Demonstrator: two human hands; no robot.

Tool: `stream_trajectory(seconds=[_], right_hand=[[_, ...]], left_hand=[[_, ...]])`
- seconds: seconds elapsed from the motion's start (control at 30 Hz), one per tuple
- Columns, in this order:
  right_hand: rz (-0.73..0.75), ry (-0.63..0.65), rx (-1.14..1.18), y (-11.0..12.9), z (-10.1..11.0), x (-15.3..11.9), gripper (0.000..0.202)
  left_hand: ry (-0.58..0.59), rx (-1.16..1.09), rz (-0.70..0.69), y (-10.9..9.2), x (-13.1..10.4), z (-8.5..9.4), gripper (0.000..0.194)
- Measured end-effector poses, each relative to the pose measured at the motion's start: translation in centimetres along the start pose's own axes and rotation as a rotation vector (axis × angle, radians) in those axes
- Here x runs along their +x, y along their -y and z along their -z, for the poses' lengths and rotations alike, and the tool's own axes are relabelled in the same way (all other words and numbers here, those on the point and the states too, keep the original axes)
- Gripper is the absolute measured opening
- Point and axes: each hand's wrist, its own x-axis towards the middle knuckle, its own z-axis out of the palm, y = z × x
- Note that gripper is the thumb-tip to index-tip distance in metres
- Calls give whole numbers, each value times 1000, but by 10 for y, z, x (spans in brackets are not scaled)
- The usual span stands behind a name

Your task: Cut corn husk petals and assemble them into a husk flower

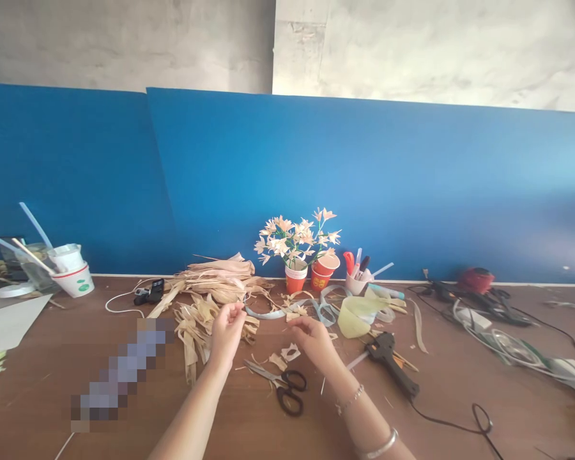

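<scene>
Left hand (pixel 227 329) and right hand (pixel 316 342) apart over the worktop (pixel 249 428), thumb and fingers of each drawn close together (can't tell if anything thin is pinched). Dried husks (pixel 196 322) lie beside and beyond the left fingers; black-handled scissors (pixel 283 381) lie between the forearms, nearer the person than either hand's fingers, pale scraps (pixel 277 362) by the blades.

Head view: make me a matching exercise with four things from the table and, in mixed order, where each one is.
1. Scissors
2. Glue gun
3. Flowers
4. Dry husks

A. standing in a red cup
B. heaped behind and beside the left hand
C. between the forearms
D. to the right of the right hand

Pairs: 1-C, 2-D, 3-A, 4-B
</scene>
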Motion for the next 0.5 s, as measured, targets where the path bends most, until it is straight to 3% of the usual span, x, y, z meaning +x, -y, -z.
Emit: stream_trajectory(seconds=[0.07,0.17,0.27,0.37,0.5], right_hand=[[-47,84,-84,7,9,-4,16],[-124,345,-137,20,19,-14,12],[-100,548,-222,33,20,-26,11],[43,533,-501,44,13,-39,8],[89,474,-825,56,-2,-52,32]], left_hand=[[190,131,-59,-3,-3,-3,20],[535,320,-147,-7,-14,-6,19],[725,559,-315,-8,-27,-8,21],[734,760,-411,-5,-35,-9,20],[661,802,-456,-7,-29,-3,18]])
